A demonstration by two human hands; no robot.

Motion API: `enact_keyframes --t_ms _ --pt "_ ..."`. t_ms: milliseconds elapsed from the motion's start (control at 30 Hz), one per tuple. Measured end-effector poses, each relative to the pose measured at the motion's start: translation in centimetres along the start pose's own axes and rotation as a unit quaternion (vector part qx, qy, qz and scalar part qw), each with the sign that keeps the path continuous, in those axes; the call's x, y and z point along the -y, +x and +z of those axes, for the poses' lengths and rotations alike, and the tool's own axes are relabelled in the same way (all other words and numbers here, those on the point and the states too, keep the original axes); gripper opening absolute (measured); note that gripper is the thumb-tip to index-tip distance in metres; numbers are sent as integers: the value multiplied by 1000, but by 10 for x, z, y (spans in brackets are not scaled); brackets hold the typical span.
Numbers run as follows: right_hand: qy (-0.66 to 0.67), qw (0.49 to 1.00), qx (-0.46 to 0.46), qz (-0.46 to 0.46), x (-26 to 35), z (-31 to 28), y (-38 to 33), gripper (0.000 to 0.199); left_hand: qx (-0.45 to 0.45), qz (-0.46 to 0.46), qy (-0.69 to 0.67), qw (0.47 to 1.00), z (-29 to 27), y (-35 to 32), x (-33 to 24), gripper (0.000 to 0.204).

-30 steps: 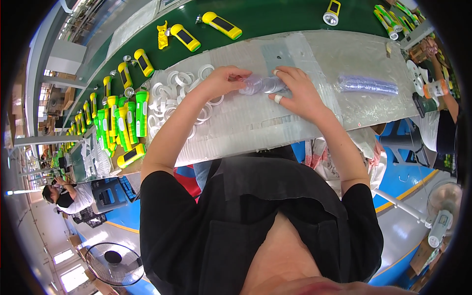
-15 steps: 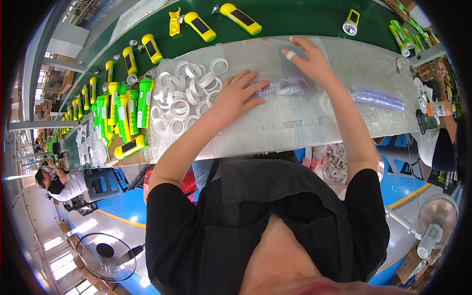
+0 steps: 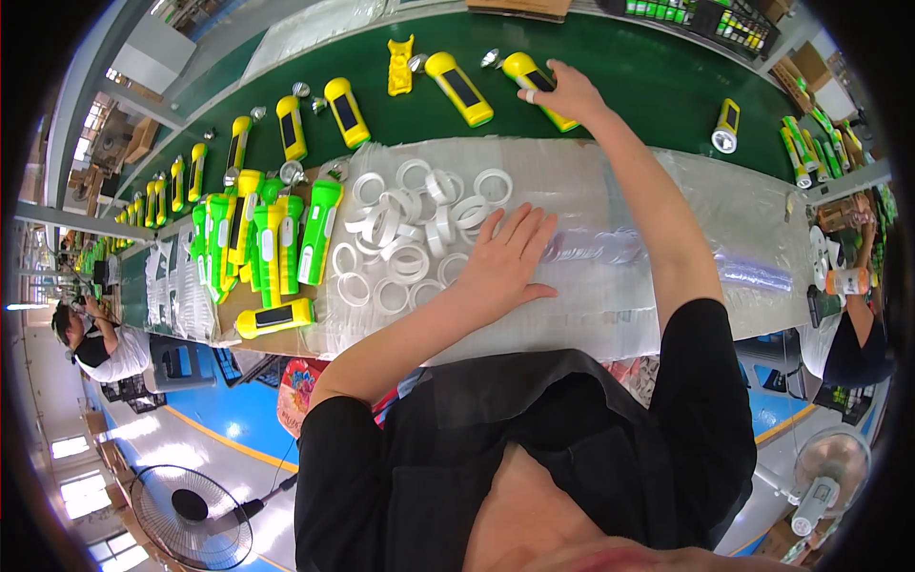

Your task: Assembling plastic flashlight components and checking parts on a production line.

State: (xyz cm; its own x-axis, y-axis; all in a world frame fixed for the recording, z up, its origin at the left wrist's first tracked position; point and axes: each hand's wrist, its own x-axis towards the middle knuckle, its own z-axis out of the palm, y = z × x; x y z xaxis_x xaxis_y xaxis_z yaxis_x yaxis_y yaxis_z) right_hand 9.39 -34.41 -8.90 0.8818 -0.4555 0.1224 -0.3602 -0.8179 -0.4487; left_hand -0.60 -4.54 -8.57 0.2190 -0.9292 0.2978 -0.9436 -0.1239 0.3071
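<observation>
On the green belt at the back, my right hand has its fingers on either side of a yellow flashlight with a dark panel; a silver reflector hangs at that flashlight's head. A white band is on one finger. My left hand lies with fingers spread on the plastic-covered worktop, holding nothing. To its left is a heap of white rings. By its fingertips on the right lies a row of clear round lenses, partly behind my right forearm. Another stack of clear lenses is farther right.
Green and yellow flashlights are piled left of the rings, with a yellow one in front. More flashlights and a yellow half shell line the belt. A flashlight stands at the right. Co-workers sit at both sides.
My right hand has moved from the worktop's back edge onto the yellow flashlight on the belt. My left hand stays spread beside the rings. The whole view has shifted.
</observation>
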Motion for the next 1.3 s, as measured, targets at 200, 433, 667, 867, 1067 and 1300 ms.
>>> enact_keyframes --t_ms 200,433,667,867,1067,1300 --pt "-125 990 33 58 18 17 47 64 -3 -14 82 997 -2 -27 36 59" --pt "-97 988 59 109 25 -12 30 70 -21 -51 92 994 -18 -47 70 39" --pt "186 978 3 98 36 -61 -50 61 -153 -19 -1 988 -43 -33 81 26" --pt "558 820 71 104 90 -72 -172 56 -248 -91 63 962 -84 43 160 25" --pt "700 695 137 91 101 -24 -244 60 -30 -364 111 924 -52 122 272 59" --pt "703 701 104 62 81 -11 -238 73 -104 -382 103 912 -29 139 319 51"
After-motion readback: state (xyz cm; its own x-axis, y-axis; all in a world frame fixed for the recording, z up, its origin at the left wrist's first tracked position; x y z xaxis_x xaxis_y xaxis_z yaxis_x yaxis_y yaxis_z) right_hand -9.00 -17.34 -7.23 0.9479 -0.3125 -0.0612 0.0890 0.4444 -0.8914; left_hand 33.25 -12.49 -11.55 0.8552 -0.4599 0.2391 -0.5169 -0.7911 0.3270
